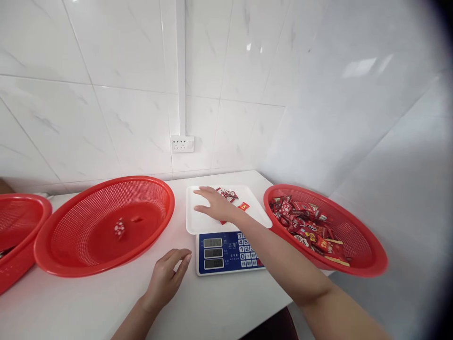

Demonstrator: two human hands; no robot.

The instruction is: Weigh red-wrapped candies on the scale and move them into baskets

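Observation:
My right hand (215, 204) reaches across the white weighing tray (194, 219), its fingers spread and pointing left, with nothing in them. Beside and partly behind this hand, several small red snack packets (229, 194) lie on the tray. The tray tops a digital scale (231, 255) with a blue panel, three displays and a keypad, partly covered by my right forearm. Left of the scale, my left hand (169, 275) hovers over the table, thumb and fingertips drawn together and nothing visible between them. In the red basket (53, 257) at left are a white-spotted red packet (119, 229), blurred, and a smaller red piece (136, 219).
On the right, another red basket (375, 257) holds many red packets (311, 226) and overhangs the table edge. A third red basket (44, 208) is cut off at far left. Behind the white table (88, 307) is a tiled wall with a socket (182, 144).

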